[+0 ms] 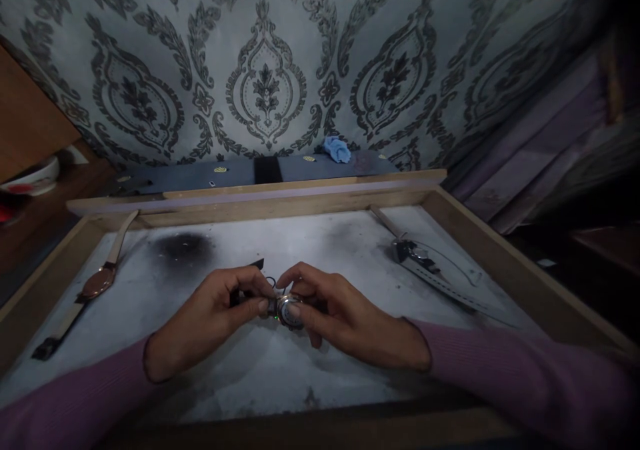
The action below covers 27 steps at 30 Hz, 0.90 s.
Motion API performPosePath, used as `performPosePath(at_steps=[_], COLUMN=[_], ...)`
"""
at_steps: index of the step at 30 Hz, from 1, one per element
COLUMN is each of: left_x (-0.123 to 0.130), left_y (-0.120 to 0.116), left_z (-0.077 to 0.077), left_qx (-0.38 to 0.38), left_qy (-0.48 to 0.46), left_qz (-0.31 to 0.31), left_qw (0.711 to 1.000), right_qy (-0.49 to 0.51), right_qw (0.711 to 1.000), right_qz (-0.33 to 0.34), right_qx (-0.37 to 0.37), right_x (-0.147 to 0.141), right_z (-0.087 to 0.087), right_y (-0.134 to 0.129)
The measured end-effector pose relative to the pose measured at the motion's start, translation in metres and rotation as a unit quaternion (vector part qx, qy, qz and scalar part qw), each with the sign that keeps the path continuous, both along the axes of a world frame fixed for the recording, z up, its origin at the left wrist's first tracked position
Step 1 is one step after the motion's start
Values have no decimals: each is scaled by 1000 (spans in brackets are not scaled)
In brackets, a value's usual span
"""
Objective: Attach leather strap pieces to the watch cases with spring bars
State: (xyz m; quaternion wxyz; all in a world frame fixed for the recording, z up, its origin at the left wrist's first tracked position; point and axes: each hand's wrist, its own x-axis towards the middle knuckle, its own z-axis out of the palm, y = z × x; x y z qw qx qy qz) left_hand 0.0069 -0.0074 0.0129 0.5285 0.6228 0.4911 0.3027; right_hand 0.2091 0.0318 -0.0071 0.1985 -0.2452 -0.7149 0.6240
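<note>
Between my two hands, above the middle of a white-bottomed wooden tray, is a round metal watch [289,311]. My right hand [345,317] grips its case, the thumb lying over the face. My left hand [215,313] pinches a dark strap piece at the watch's left side, and a black strip sticks up behind those fingers. A small green light shows just below the left fingertips. A thin dark loop rises between the two hands. Some fingers of both hands are partly hidden.
A watch with a brown face [99,282] and pale strap lies at the tray's left. Another watch [419,255] with straps lies at the right. The wooden rim [260,200] surrounds them. Behind it are a blue crumpled cloth [337,149] and a patterned wall.
</note>
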Motion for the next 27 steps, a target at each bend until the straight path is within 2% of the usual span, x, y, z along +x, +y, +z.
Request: performPosePath(at_steps=[15,22,27], left_x=[0,-2,0], left_y=[1,2,1], left_z=[-1,-6,-1], left_qx=[-61,-74,-32], left_qy=[3,3,13], left_qz=[-23,-12,1], left_qw=[998,997,999], right_qy=[-12,-22,2], right_qw=[1000,1000,997], right_qz=[7,9,-19], right_qx=[6,-2,-76], right_x=[0,0,-3], right_z=[3,4,0], right_y=[-1,-1,-3])
